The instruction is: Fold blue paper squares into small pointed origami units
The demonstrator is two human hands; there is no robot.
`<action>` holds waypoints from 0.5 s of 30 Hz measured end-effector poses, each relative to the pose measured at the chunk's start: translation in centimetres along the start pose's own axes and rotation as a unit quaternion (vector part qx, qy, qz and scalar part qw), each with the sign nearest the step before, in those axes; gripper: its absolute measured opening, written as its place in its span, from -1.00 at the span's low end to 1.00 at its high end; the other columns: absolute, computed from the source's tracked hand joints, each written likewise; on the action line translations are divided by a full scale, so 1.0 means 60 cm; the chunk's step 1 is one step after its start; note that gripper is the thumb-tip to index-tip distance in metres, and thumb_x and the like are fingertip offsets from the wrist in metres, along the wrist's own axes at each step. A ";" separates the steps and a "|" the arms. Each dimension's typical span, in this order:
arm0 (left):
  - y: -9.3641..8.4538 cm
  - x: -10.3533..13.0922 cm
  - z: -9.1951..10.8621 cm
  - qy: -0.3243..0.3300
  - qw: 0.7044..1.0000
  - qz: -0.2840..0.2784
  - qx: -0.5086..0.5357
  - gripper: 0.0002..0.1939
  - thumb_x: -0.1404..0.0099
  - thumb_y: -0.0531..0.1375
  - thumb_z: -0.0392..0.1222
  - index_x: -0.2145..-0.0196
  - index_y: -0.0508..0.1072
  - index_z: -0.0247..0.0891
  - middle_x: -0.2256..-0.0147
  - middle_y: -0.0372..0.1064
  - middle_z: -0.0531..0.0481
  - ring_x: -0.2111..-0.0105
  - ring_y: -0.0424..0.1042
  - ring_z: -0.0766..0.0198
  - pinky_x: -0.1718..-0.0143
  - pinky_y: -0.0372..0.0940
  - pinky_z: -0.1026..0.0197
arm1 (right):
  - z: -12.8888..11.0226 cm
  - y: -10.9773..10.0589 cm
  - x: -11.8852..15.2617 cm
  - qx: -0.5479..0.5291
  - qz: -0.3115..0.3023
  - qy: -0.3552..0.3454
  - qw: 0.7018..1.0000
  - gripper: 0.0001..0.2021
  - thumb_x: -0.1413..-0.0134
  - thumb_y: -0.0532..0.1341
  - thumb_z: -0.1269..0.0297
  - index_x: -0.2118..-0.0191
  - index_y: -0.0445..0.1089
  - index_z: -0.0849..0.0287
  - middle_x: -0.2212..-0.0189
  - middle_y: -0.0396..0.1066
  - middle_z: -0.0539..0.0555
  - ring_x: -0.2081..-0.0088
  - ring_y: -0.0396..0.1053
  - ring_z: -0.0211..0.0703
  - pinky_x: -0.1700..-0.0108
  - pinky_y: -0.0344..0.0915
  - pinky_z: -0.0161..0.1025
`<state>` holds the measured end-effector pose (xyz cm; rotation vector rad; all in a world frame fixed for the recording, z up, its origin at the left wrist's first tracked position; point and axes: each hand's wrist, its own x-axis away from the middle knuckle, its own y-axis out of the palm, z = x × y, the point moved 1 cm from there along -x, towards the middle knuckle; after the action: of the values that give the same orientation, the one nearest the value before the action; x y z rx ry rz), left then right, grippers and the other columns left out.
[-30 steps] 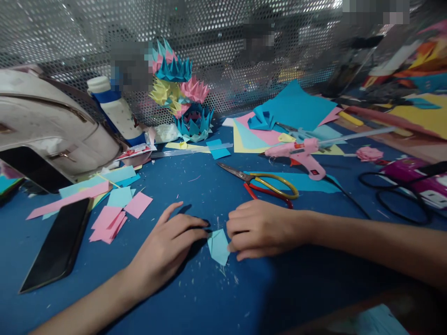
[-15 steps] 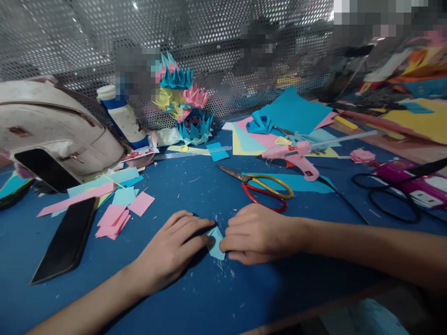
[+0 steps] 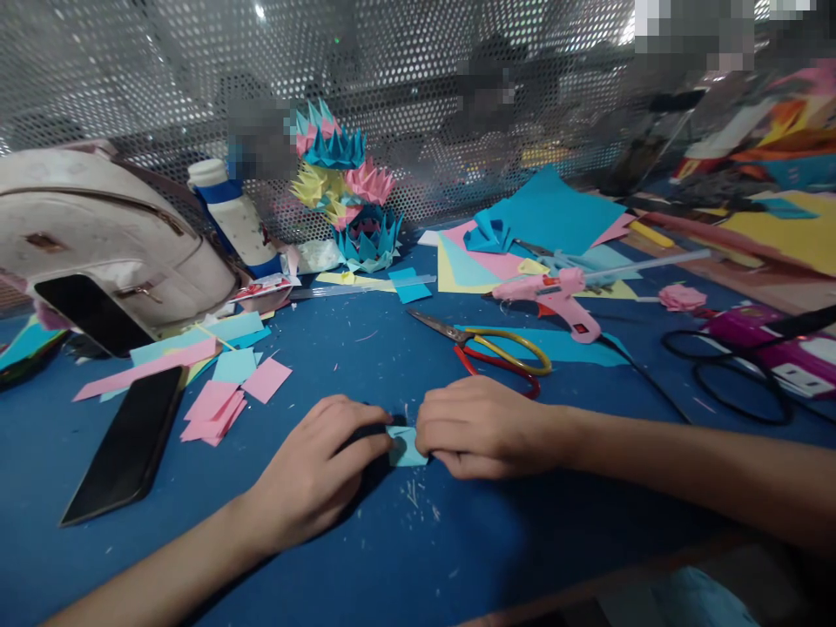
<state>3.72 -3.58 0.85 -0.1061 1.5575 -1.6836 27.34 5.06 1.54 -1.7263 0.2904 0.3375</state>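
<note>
1. The two hands are a little apart, with one small light blue paper (image 3: 407, 448) between them. The left hand (image 3: 320, 453) holds its left edge with thumb and fingertips, and the right hand (image 3: 487, 427) holds its right edge with curled fingers (how tightly they grip, I cannot tell).

2. This paper lies on the blue desk (image 3: 366, 557), nearer to the person than the scissors (image 3: 450, 331), which I take as landmark. Its pointed near end is now gone, and the near edge looks straight. I judge that this point was folded in, so the shape became more compact.

3. The scissors lie partly open, and their handles rest over a blue paper strip (image 3: 581, 348). Behind them and to the right is a pink glue gun (image 3: 567, 300).

4. Well to the left of the scissors are pink paper pieces (image 3: 212, 409), and farther left a dark phone (image 3: 131, 435) lies flat.

5. Behind the scissors, to the left, stand folded paper flowers (image 3: 372, 239), and beyond these on the left a bottle (image 3: 235, 222) and a pale backpack (image 3: 52, 200). Behind the scissors, to the right, are larger coloured sheets (image 3: 562, 213); far right is a pink paper rose (image 3: 683, 298).
</note>
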 end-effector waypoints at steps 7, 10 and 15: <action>0.001 -0.001 0.007 0.049 0.996 -0.072 0.005 -0.58 -0.42 -0.07 -0.43 -0.17 0.31 -0.45 -0.16 0.35 -0.32 -0.17 0.32 0.07 -0.21 0.23 -0.09 | 0.016 0.003 -0.002 -0.123 -0.007 0.069 0.990 -0.84 -0.17 0.04 0.54 0.28 0.32 0.19 0.36 0.37 0.05 0.29 0.24 -0.21 0.23 0.19 -0.29; 0.004 -0.002 0.009 0.060 0.994 -0.086 0.001 -0.58 -0.44 -0.07 -0.42 -0.19 0.30 -0.48 -0.15 0.36 -0.33 -0.16 0.35 0.08 -0.21 0.24 -0.08 | 0.015 0.006 -0.002 -0.149 -0.011 0.121 0.981 -0.89 -0.16 0.09 0.49 0.28 0.34 0.20 0.33 0.37 0.05 0.27 0.26 -0.21 0.22 0.19 -0.29; 0.005 -0.001 0.012 0.065 0.993 -0.093 -0.020 -0.59 -0.49 -0.08 -0.36 -0.20 0.31 -0.47 -0.16 0.36 -0.34 -0.16 0.36 0.09 -0.20 0.27 -0.09 | 0.008 0.007 -0.005 -0.138 -0.015 0.159 0.978 -0.93 -0.16 0.23 0.31 0.28 0.33 0.19 0.36 0.36 0.01 0.32 0.25 -0.22 0.26 0.14 -0.28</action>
<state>4.31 -4.07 0.78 -0.1688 1.7225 -1.8351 26.91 5.46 1.20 -2.0588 0.4662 0.0793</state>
